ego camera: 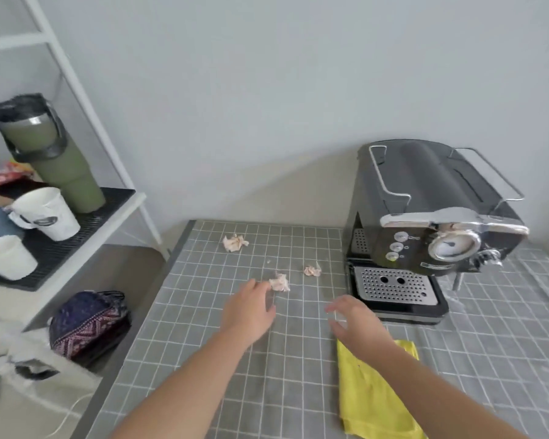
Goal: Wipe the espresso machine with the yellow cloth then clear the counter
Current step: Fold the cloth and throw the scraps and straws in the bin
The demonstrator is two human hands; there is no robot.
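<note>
A black espresso machine with a perforated drip tray stands at the back right of the grey checked counter. The yellow cloth lies flat near the front, partly under my right forearm. Three crumpled paper scraps lie on the counter: one far back, one in the middle, one nearest. My left hand is stretched out with its fingertips touching the nearest scrap, holding nothing. My right hand hovers open above the counter, in front of the machine.
To the left a white shelf holds a green tumbler and two white cups on a black mat. A patterned bag sits lower left, below the counter's left edge.
</note>
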